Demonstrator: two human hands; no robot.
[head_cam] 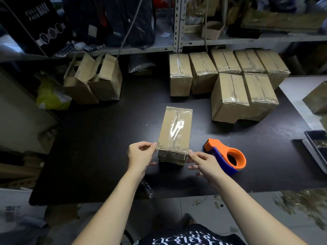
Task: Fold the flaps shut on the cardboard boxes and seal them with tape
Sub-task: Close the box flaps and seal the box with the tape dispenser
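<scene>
A small cardboard box [174, 133] lies on the black table [99, 147] in the middle, its flaps shut and clear tape running along its top. My left hand [141, 154] pinches a loose end of clear tape at the box's near left corner. My right hand [201, 162] touches the near right corner with its fingertips, the fingers loosely bent. An orange and blue tape dispenser [227, 156] lies on the table just right of my right hand.
Several taped boxes [228, 82] stand in rows at the back right. Two boxes with open flaps [92, 80] stand at the back left. Shelving [178, 23] rises behind the table. A dark tray [316, 147] sits at the right edge.
</scene>
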